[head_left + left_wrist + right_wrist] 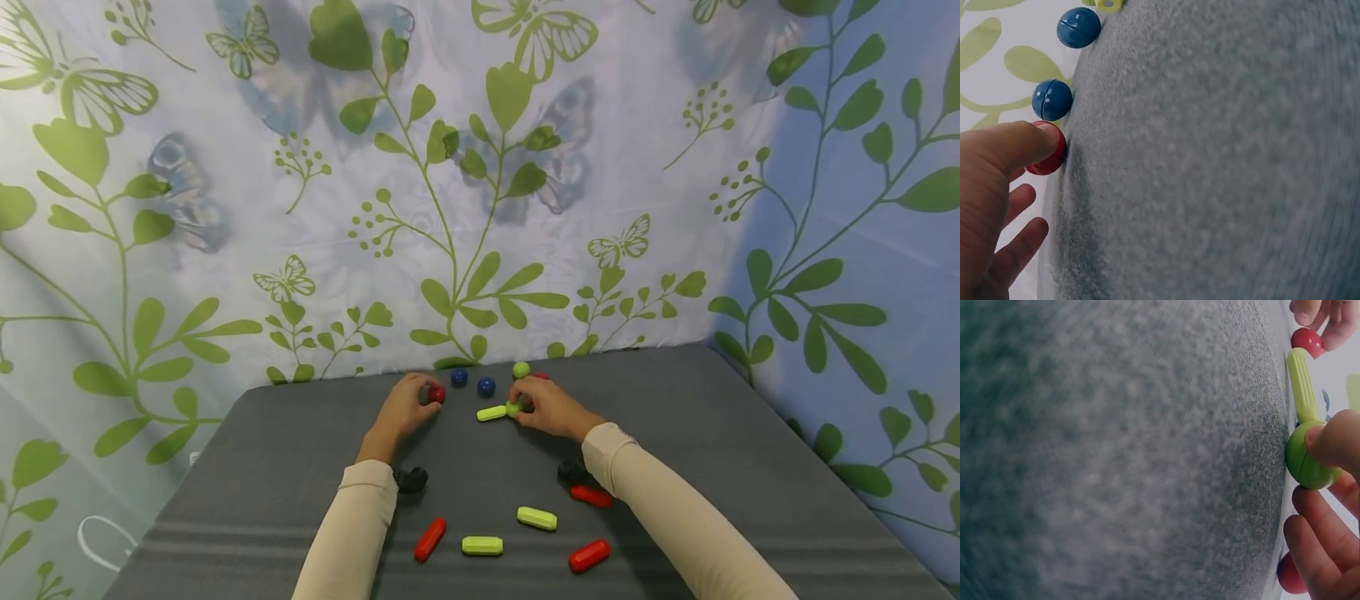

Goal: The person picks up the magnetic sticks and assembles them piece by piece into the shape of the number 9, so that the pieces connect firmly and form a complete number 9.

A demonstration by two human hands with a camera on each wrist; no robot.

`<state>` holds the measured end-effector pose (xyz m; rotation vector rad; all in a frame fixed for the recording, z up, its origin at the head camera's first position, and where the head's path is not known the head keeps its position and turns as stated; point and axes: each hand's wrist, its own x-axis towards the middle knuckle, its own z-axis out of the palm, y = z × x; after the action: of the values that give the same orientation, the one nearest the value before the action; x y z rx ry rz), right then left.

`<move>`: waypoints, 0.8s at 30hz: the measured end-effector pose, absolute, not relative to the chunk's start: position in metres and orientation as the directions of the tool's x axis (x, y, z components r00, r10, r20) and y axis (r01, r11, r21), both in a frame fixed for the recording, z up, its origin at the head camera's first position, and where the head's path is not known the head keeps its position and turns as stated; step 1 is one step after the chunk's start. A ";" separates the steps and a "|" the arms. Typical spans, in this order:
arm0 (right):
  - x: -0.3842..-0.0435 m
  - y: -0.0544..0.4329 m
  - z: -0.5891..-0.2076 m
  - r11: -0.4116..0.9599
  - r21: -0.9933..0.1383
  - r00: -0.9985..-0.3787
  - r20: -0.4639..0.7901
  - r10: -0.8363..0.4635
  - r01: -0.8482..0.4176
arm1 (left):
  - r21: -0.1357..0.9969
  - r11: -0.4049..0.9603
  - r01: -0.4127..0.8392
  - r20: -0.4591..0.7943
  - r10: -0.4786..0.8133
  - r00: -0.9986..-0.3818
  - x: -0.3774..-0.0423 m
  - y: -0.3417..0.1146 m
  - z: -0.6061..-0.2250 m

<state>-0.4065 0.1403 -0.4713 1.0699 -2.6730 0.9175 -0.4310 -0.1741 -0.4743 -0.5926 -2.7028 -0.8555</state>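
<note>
At the far side of the grey table my left hand (403, 410) pinches a red ball (1052, 156), thumb on its near side. My right hand (553, 407) holds a green ball (1310, 459) between thumb and fingers. A yellow-green ribbed stick (1301, 384) meets that ball and points toward the left hand; whether the two are joined I cannot tell. Two blue balls, one nearer the left hand (459, 377) and one nearer the right (486, 387), lie between the hands. Behind the right hand are another green ball (521, 369) and a partly hidden red ball (1292, 574).
Nearer on the grey table (300, 517) lie two yellow-green sticks, one (537, 517) behind the other (482, 546). Three red sticks lie around them: left (431, 540), right (589, 556), and by the right forearm (590, 497). A leaf-patterned curtain (465, 208) rises behind the table.
</note>
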 end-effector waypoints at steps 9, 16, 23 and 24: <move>-0.404 0.136 -0.462 0.618 -0.436 -0.753 0.309 -0.580 -0.655 | 0.509 0.763 0.398 0.305 0.273 -0.912 -0.430 -0.177 -0.470; -0.404 0.125 -0.453 0.580 -0.437 -0.724 0.355 -0.592 -0.688 | 0.540 0.711 0.451 0.318 0.324 -0.891 -0.421 -0.170 -0.468; -0.404 0.112 -0.457 0.517 -0.463 -0.687 0.366 -0.628 -0.720 | 0.621 0.605 0.498 0.285 0.417 -0.863 -0.414 -0.157 -0.465; -0.404 0.111 -0.459 0.519 -0.465 -0.690 0.365 -0.625 -0.717 | 0.630 0.597 0.497 0.277 0.425 -0.862 -0.413 -0.155 -0.465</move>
<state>-0.4039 0.1110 -0.4588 1.1589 -2.6029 0.9044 -0.4129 -0.1553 -0.4654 -0.7873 -2.7195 -1.1188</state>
